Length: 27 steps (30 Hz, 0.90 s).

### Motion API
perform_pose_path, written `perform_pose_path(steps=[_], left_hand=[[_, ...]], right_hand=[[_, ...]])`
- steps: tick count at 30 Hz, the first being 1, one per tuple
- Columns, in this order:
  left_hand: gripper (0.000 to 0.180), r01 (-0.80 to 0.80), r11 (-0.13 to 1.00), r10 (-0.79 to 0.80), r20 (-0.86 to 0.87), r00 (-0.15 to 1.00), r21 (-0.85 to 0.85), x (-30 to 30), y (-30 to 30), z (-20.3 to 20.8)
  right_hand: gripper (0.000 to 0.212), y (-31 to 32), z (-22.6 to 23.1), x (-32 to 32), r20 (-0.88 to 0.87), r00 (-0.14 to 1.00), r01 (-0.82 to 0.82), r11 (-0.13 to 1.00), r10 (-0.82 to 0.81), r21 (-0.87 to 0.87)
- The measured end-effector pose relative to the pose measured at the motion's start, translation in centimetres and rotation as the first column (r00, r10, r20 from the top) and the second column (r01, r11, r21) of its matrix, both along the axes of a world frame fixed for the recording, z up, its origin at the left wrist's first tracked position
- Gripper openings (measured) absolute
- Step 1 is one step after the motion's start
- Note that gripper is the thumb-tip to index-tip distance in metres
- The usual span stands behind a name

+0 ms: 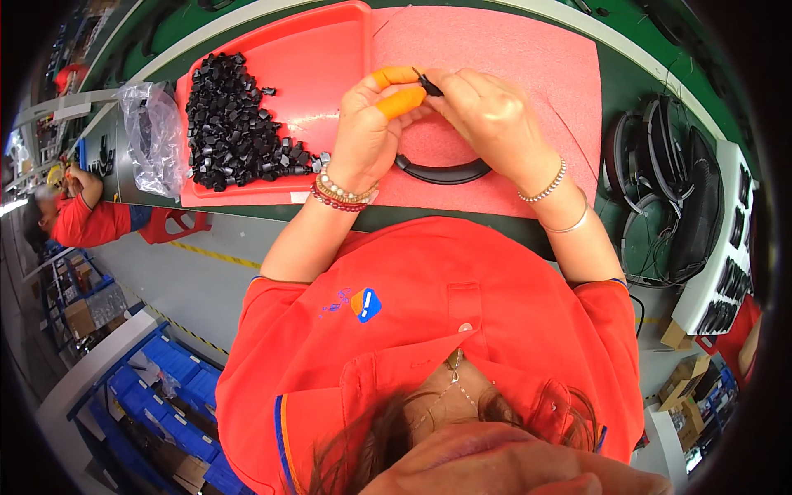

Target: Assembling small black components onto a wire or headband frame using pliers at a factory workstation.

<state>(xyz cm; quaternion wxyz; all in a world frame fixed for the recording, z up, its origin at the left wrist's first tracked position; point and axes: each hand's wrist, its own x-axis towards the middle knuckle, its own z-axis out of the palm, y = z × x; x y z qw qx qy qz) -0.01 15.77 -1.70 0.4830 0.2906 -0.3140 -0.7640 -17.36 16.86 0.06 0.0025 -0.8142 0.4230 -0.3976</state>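
Both my hands meet over the pink foam sheet [528, 41]. Orange finger covers sit on the thumb and index finger of my left hand [370, 124], which is closed at the fingertips around one end of a small black part [429, 85]. My right hand [487, 115] pinches the same part from the other side; its exact shape is mostly hidden by the fingers. Just below the hands lies a black curved headband [444, 172], its ends passing out of sight behind them. A thin dark wire [569, 128] runs across the foam on the right.
At left, a red tray [330, 29] holds a heap of small black plastic pieces [235, 124]. Beside it lies a clear plastic bag [153, 136]. Several black headbands with cables [652, 157] and a white rack [726, 223] stand at right. A co-worker in red [82, 214] is at far left.
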Motion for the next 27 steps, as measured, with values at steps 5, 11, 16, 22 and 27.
perform_pose_path(steps=[5, 11, 16, 22, 27], left_hand=[[0.008, -0.078, 0.974, 0.148, 0.339, 0.929, -0.212, -0.3, -0.2, 1.1], [0.011, -0.127, 0.912, 0.318, 0.478, 0.819, -0.390, -0.8, -1.5, 1.7], [0.011, 0.139, 0.852, 0.254, 0.631, 0.733, -0.504, -1.1, -1.7, 1.6], [0.019, 0.467, 0.591, 0.553, 0.752, 0.359, -0.658, -1.3, -5.4, 3.8], [0.025, 0.676, 0.412, 0.551, 0.758, 0.350, -0.611, -5.0, -11.3, 2.9]], right_hand=[[0.014, 1.2, 0.7, 0.8, -0.074, 0.997, 0.019, 0.999, -0.021, -0.027], [0.022, 2.3, -0.7, -2.6, -0.075, 0.996, 0.049, 0.995, -0.042, 0.090], [0.051, 3.5, 0.1, -3.1, 0.041, 0.960, 0.263, 0.940, -0.277, 0.217], [0.035, 1.4, -0.6, -5.2, 0.104, 0.891, 0.407, 0.880, -0.441, 0.245], [0.034, -4.0, -2.1, -6.5, -0.077, 0.829, 0.559, 0.818, -0.554, 0.138]])
